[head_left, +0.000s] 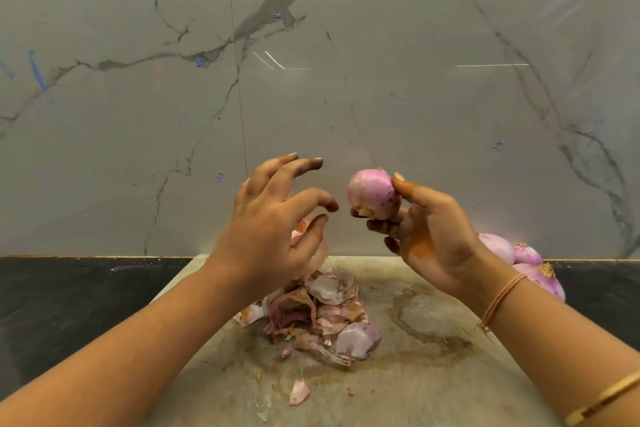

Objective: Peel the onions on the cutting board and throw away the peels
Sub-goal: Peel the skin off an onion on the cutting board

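Quick onion-peeling notes from my counter: my right hand [433, 236] is holding a small, round, glossy pink onion [374, 194] up in the air above the far end of the pale, stained cutting board [433, 374]. My thumb is on its upper right side and my fingertips are curled under it. It looks pretty much bare now, smooth pink-purple with paler streaks, a yellowish-brown root end facing down-left and a few dark specks near my thumb. I reckon it's light and firm but kinda slick without the skin, so gripping across the fat middle like this feels safer than pinching the ends. My left hand [273, 218] hovers just beside it with the fingers spread and loosely hooked, not touching the onion. There's a peel scrap right behind the thumb, and I can't tell whether I'm actually touching it. The heap of papery pink and tan onion peels [311, 312] sits mid-board under that hand. They look dry, brittle and featherlight, so I'd scoop them with both hands cupped or they'll scatter. A few more pink onions [519, 256] sit behind my right wrist.
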{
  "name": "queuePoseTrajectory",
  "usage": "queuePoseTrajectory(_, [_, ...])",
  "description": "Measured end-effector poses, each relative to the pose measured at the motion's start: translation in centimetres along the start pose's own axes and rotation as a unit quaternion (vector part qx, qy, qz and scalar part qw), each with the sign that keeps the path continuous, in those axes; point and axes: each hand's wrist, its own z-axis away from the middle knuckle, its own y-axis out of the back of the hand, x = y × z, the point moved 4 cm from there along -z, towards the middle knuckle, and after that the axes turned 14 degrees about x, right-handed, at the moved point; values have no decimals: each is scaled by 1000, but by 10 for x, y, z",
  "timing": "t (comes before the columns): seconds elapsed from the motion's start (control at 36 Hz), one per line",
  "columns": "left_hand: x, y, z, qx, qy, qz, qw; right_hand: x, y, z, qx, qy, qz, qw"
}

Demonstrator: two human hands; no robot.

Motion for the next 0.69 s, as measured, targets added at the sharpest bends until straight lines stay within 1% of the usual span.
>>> queuePoseTrajectory(0.08, [3,4,-3,35,-4,16,999,0,-4,3,-33,7,4,999])
queuePoseTrajectory(0.14, [5,5,-4,44,-9,15,999,0,-6,6,-52,19,16,998])
queuePoseTrajectory(0.39, [1,2,-2,9,-12,12,1000,0,-11,9,-101,90,112,984])
queuePoseTrajectory(0.47, [1,2,-2,14,-20,8,1000,-1,-11,8,-99,106,122,982])
queuePoseTrajectory(0.69, [2,4,-2,18,-37,-4,999,0,-11,9,-85,103,135,982])
